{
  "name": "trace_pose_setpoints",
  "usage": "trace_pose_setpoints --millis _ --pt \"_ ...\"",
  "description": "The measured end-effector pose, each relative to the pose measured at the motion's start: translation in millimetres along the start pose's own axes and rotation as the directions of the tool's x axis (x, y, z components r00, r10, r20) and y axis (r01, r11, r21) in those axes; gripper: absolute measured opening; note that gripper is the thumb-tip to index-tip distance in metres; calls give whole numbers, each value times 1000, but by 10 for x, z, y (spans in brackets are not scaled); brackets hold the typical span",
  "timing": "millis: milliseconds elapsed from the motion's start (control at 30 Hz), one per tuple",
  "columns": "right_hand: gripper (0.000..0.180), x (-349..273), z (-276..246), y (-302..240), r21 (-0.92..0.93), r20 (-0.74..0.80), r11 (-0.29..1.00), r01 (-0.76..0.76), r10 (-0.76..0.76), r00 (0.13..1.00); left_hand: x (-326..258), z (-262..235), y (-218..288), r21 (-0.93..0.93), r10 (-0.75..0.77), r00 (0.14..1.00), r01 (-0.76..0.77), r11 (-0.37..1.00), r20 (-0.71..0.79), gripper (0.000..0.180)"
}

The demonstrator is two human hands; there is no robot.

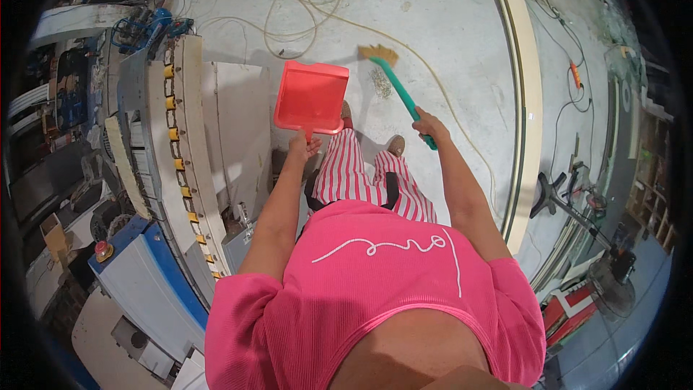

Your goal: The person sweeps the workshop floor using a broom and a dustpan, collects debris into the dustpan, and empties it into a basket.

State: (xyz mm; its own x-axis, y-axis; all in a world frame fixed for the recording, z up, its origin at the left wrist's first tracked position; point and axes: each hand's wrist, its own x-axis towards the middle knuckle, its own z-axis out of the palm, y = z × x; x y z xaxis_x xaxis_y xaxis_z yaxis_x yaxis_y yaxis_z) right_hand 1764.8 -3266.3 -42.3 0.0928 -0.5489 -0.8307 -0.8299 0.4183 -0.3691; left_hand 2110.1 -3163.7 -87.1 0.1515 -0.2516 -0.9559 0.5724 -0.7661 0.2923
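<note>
My left hand [304, 146] grips the short handle of a red dustpan [312, 94], which hangs in front of my left leg with its pan toward the far side. In my right hand [431, 126] is the green handle of a hand brush [395, 84]. Its tan bristles [378, 52] reach out ahead and to the left, near the floor. Beside the bristles, a small patch of pale debris [381, 84] lies on the grey floor, to the right of the dustpan. A gap separates the brush from the dustpan.
A long pale hose [339, 7] loops across the floor ahead and runs down the right. Machinery with a row of yellow rollers [175, 133] stands at my left. Long cream boards [529, 115] lie on the right, with a black cable and an orange connector [575, 76] beyond.
</note>
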Motion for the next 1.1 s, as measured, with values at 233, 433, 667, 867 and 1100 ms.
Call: trace_pose_setpoints --millis 233,433,667,867,1100 --pt "61 -640 37 970 189 184 982 -13 -22 983 -45 -8 -398 66 51 996 -46 997 -69 35" --pt "61 -1183 -186 1237 494 263 858 -143 9 965 -49 -52 -714 -19 27 994 -29 999 -110 33" --pt "61 -573 -92 1559 706 284 663 -248 56 957 128 202 -954 94 33 988 -19 995 -150 32" --pt "48 -340 115 1603 441 380 831 -340 170 909 635 374 -1329 188 -1 926 78 979 -378 21" --pt "52 45 412 1441 132 90 967 -217 206 974 1899 508 -1646 98 -209 925 252 963 -316 26"
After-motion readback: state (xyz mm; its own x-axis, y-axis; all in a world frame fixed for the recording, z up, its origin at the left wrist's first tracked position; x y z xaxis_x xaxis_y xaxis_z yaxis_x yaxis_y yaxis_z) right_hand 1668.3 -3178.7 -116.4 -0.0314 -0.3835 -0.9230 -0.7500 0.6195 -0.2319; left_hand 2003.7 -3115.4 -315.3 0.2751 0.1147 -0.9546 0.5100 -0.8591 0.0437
